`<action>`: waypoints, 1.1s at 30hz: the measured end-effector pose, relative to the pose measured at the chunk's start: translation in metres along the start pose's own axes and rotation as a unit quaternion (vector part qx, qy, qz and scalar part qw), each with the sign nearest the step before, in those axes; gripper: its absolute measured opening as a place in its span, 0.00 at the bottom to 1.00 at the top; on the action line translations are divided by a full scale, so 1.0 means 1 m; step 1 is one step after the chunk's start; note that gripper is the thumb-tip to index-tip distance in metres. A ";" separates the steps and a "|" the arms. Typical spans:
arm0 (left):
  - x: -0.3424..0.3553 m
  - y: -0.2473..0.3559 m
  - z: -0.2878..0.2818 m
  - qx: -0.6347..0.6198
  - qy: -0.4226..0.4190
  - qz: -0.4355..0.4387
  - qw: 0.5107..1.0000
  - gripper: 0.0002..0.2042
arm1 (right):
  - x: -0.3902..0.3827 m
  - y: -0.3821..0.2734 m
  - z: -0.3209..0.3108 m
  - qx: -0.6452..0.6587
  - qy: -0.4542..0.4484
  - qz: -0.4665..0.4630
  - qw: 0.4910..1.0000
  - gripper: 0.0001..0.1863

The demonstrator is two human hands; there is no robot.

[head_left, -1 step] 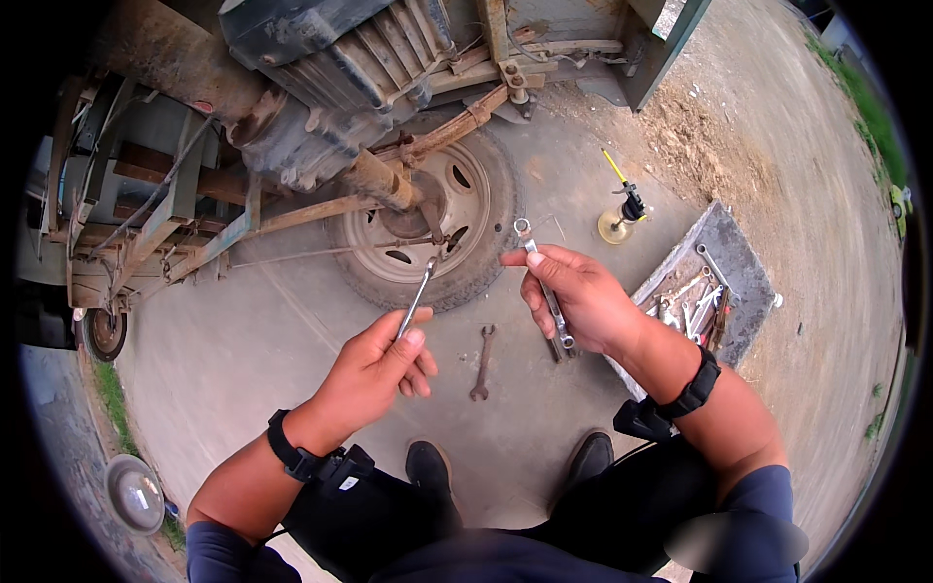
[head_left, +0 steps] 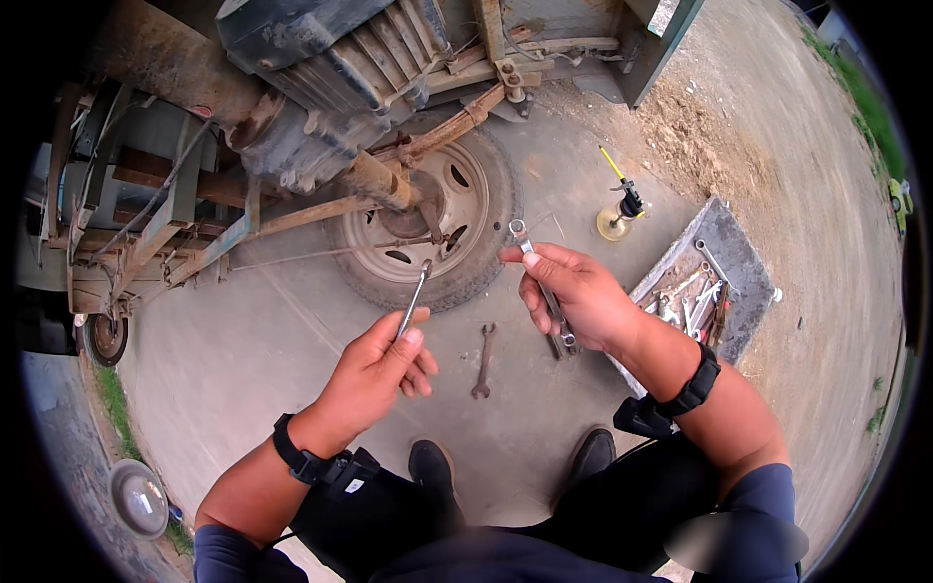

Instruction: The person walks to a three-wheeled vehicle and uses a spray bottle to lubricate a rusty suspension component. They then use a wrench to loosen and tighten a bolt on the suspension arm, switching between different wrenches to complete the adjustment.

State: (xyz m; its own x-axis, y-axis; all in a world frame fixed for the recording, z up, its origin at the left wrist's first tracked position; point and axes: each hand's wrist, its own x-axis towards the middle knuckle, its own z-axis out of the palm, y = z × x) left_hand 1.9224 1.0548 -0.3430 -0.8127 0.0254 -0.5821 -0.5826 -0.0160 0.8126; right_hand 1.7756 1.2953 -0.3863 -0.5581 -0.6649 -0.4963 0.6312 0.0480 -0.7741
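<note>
My left hand (head_left: 377, 364) is pinching a thin wrench (head_left: 415, 296), my right hand (head_left: 580, 296) a ring wrench (head_left: 556, 309); both are already being held, neither seems to be turning anything yet.

A wheel (head_left: 469, 208) shows behind a rusty beam (head_left: 452, 134). To its right, an oil can (head_left: 616, 222) with a yellow spout stands upright on the concrete (head_left: 233, 369), near a tray (head_left: 746, 287) and loose dirt (head_left: 712, 148). A round basin (head_left: 128, 510) sits beside grass (head_left: 114, 403); something green (head_left: 898, 202) at the right rim may be a vehicle.
</note>
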 end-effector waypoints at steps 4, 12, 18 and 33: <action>0.004 -0.025 0.011 -0.103 0.048 -0.024 0.993 0.22 | 0.000 0.001 -0.001 -0.133 0.051 -0.007 0.990 0.23; 0.068 -0.096 0.004 -0.209 0.128 -0.092 0.965 0.21 | 0.024 0.007 -0.011 -0.396 0.172 -0.046 0.901 0.17; 0.106 -0.092 -0.008 -0.229 0.179 -0.076 0.954 0.17 | 0.047 0.039 0.014 -0.300 0.235 0.043 0.924 0.17; 0.146 -0.079 -0.019 -0.342 0.186 -0.068 0.919 0.16 | 0.078 0.035 0.052 -0.011 0.261 0.026 0.965 0.28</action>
State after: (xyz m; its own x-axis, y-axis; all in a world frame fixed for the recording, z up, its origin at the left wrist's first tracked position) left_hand 1.8491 1.0406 -0.4924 -0.6049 -0.2672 -0.7501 -0.4475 -0.6651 0.5978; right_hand 1.7820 1.2067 -0.4320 -0.7244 -0.1947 -0.6613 0.6578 0.0914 -0.7476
